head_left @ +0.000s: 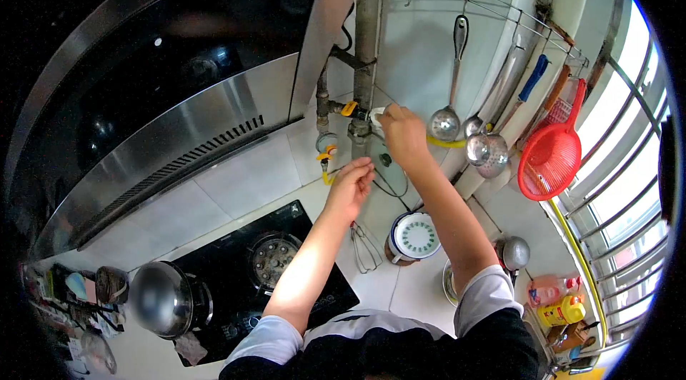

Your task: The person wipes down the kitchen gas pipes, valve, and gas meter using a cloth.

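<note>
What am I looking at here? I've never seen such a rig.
There is no machine: these are a person's bare hands. The one picture comes from a camera worn on their head, looking forward and down. The right hand pinches something small and white, perhaps cloth, beside a yellow-handled valve on the pipework. The left hand is lower, its grip showing nothing held. On the counter are a black gas cooktop, a metal pot and a wire whisk.

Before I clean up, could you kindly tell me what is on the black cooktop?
A metal pot and apparently a cloth sit at its left end; a bare burner shows. Whatever lies beneath the pot or left forearm is hidden.
</note>
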Motion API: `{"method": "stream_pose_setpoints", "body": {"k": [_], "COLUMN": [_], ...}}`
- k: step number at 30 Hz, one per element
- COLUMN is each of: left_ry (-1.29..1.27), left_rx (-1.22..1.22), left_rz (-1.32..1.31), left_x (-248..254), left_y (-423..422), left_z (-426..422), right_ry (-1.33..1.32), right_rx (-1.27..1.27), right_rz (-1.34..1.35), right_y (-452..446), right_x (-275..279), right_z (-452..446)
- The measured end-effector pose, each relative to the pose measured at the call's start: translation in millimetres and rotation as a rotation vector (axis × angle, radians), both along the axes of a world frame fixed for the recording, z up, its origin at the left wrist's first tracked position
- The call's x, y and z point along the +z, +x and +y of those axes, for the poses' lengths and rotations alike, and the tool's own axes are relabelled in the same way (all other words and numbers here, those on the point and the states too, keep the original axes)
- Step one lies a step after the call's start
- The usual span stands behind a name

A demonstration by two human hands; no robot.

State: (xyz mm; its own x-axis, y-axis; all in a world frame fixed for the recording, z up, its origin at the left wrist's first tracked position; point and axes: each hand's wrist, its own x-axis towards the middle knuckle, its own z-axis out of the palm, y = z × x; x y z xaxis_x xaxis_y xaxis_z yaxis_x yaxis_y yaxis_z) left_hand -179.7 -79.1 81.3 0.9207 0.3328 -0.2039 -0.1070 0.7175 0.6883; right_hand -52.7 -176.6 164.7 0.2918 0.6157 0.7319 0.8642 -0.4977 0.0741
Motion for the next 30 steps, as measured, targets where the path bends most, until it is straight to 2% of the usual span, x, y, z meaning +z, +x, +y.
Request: {"method": "stream_pose_setpoints", "body": {"k": [3,8,11,13,14,16,19,26,28,30], "left_ry": [0.007,-0.006,-0.004,0.000,-0.001,-0.004,-0.023,-0.047,-0.041,-0.070], "left_rx": [-0.095,0.003,0.024,0.012,0.008,0.008,0.033,0.067,0.041,0.024], "left_rz": [0.007,0.030,0.030,0.044,0.050,0.049,0.048,0.028,0.014,0.028], "left_x": [0.6,-14.3,-13.2,-9.2,-6.9,-6.1,-10.0,-15.0,-17.6,-19.4], "left_y": [-0.5,-12.3,-12.4,-17.2,-20.0,-23.9,-34.1,-35.8,-35.3,-37.4], "left_z": [-5.5,6.5,3.0,-1.5,-3.4,-4.2,2.8,3.4,0.8,-2.5], "right_ry": [-0.019,-0.056,0.060,-0.108,-0.108,-0.258,-0.340,-0.273,-0.423,-0.434], "right_rx": [0.011,0.008,0.034,0.007,0.005,0.055,0.026,0.085,0.043,0.057], "right_rz": [-0.058,-0.123,-0.169,-0.159,-0.159,-0.245,-0.199,-0.263,-0.248,-0.235], "right_y": [1.3,0.1,5.4,6.2,7.1,9.6,9.9,15.1,11.4,13.2], "right_x": [-7.6,-4.9,-5.5,-7.5,-7.2,-2.9,3.0,-1.0,4.3,3.9], "right_z": [-12.6,-15.4,-6.8,-8.9,-12.2,-19.1,-20.9,-13.4,-16.5,-21.2]}}
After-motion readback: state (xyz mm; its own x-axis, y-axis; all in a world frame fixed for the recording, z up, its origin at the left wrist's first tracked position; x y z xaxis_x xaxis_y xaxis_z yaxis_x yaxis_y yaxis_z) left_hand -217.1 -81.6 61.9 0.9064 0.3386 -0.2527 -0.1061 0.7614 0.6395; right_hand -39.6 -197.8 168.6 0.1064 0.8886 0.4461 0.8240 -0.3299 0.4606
